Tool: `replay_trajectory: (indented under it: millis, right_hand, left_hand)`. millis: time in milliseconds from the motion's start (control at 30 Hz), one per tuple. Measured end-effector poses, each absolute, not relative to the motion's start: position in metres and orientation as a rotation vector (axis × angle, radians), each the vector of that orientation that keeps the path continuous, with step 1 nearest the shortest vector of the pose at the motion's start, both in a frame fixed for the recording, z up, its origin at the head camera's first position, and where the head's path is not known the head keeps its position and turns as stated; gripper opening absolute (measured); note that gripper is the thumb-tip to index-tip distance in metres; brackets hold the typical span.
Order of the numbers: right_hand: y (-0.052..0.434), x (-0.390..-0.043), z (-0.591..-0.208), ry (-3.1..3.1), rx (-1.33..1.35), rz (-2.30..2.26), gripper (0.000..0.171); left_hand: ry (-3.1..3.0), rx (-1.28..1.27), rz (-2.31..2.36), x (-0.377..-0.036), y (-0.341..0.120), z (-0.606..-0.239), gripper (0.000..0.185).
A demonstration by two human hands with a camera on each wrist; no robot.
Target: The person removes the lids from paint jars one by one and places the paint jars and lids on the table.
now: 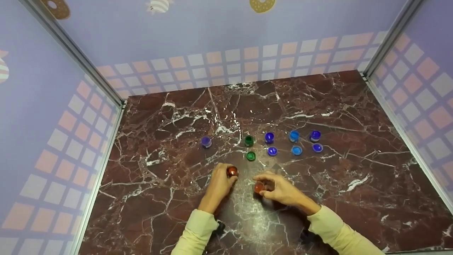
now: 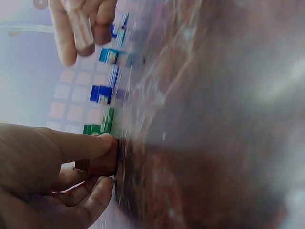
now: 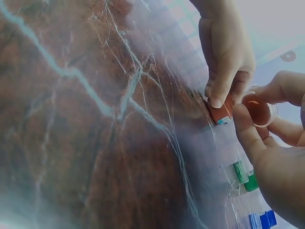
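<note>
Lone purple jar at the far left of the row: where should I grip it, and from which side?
Grip the purple jar round its short cylindrical side wall, thumb and finger opposite, coming straight down from above. It stands upright and alone on the table, clear of the green jar, so either hand probably fits; the left hand is nearer.

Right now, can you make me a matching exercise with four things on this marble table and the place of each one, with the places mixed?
Things:
1. red pot
2. red lid
3. green pot
4. lone purple pot

Places:
A. stands apart, to the left of the row of pots
B. held by the left hand on the table
C. pinched in the right hand
D. behind the green lid, at the left end of the row

Pairs: 1-B, 2-C, 3-D, 4-A
</note>
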State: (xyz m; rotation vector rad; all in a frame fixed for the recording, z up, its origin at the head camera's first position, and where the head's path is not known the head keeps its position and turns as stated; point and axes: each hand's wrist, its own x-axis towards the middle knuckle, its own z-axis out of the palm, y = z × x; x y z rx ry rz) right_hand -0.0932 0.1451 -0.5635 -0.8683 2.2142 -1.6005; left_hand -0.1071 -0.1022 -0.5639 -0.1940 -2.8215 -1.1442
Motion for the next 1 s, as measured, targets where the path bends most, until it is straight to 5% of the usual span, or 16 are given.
replay_trajectory:
  millis: [333,1000]
  right_hand:
    - [0.144,-0.094,-0.562,2.208,-0.949,-1.486,0.058]
    - [0.143,-0.092,-0.561,2.244,-0.898,-1.413,0.038]
  left_hand:
    - [-2.778,-0.090,-1.111,-0.139,-0.109,-0.565,0.034]
    - [-2.697,0.161,-1.122,-0.191,-0.095,-0.562,0.028]
